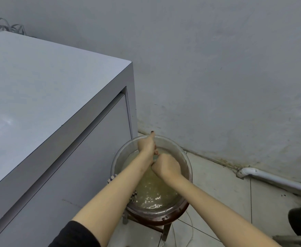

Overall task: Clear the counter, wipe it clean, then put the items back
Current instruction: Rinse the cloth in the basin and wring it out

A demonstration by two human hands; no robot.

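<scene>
Both hands are seen closed together over a basin of cloudy water: the left hand (147, 144) is curled with its thumb raised, the right hand (167, 165) is clenched just beside it, touching it, and what either grip encloses cannot be told, since the fingers meet at the waterline. The metal basin (186, 158) is carried on a dark round stool (156, 220), set on the tiled floor (222, 196) below the hands. A checked cloth (112, 178) is glimpsed at the basin's rim, on the left-hand side and partly hidden by the left forearm. Left of the grip and higher, the grey surface (39, 90) of a cabinet is shown. Beyond the hands, a grey wall (208, 68) is met by the floor, with a white pipe (271, 179) run along its foot to the right.
</scene>
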